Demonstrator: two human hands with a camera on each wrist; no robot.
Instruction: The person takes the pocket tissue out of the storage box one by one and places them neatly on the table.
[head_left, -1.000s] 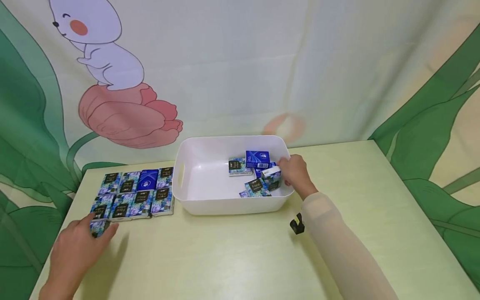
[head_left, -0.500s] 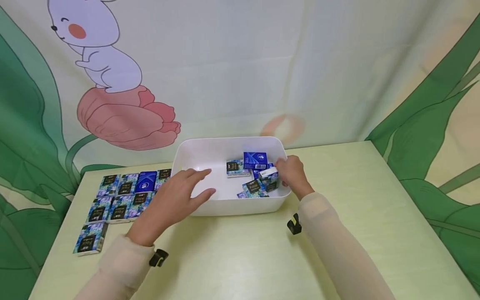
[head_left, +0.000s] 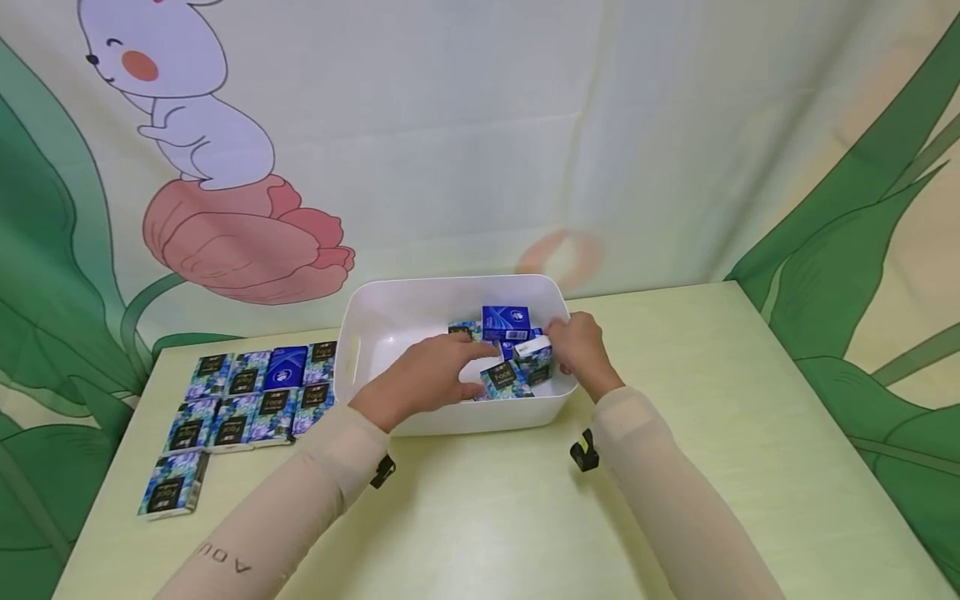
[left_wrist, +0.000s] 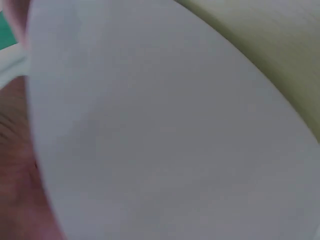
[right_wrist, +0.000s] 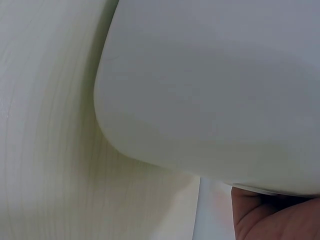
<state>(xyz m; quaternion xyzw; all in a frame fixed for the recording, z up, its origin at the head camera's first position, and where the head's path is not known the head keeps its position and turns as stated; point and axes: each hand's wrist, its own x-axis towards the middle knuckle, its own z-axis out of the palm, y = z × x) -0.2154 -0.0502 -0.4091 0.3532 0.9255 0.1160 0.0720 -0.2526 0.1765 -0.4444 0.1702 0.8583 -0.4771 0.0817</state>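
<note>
A white plastic bin (head_left: pixel 450 419) stands at the back of the table with several small tissue packs inside, toward its right end. One floral pack (head_left: pixel 505 381) lies near the front wall, and a blue pack (head_left: pixel 506 322) lies behind it. My left hand (head_left: pixel 420 377) reaches over the front rim, fingers and thumb spread just by the floral pack; whether it touches is unclear. The bin's outer wall (left_wrist: pixel 170 120) fills most of the left wrist view. My right hand (head_left: pixel 583 352) grips the bin's right end, its fingers hooked at the handle opening, as the right wrist view (right_wrist: pixel 280 220) partly shows.
Left of the bin, several floral tissue packs (head_left: pixel 232 419) and a blue one (head_left: pixel 286 367) lie in two rows. A single pack (head_left: pixel 174 483) starts a row in front of them. A printed curtain (head_left: pixel 450 142) hangs behind the table (head_left: pixel 480 517).
My left hand has let go of a floral tissue pack at the front left, then moved right and into the bin. My right hand stays on the bin's end.
</note>
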